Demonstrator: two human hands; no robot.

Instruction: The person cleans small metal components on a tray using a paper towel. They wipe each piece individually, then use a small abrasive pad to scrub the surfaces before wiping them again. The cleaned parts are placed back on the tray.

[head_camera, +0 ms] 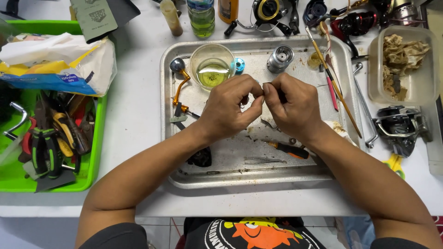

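Dull, scratched metal tray (184, 182) on a white table, holding a clear plastic cup (212, 65) of yellowish liquid. Above the tray's middle, left hand (228, 109) and right hand (290, 106) fingertip to fingertip, pinching a tiny dark part (266, 85), mostly hidden.

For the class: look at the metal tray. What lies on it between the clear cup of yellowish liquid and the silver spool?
In the head view, a small blue ring-shaped part lies between the clear cup and the silver spool, touching the cup's right side on the tray.
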